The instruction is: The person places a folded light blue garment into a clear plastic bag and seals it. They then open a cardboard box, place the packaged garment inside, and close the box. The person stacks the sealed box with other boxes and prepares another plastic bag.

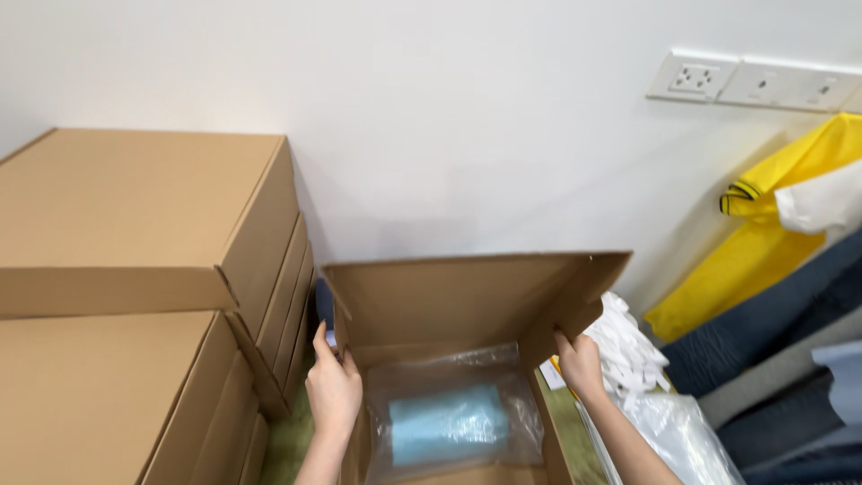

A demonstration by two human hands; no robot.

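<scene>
From the head camera, an open brown cardboard box [449, 310] sits low in the middle, its lid flap standing up against the white wall [431, 108]. The left hand [332, 388] has its grip closed on the box's left side. The right hand [579, 364] has its grip closed on the right flap. Inside lies a light blue thing in a clear plastic bag [449, 420]. Closed brown boxes [135, 269] are stacked just to the left. Yellow cloth [763, 251] and white packets [628, 350] lie to the right.
</scene>
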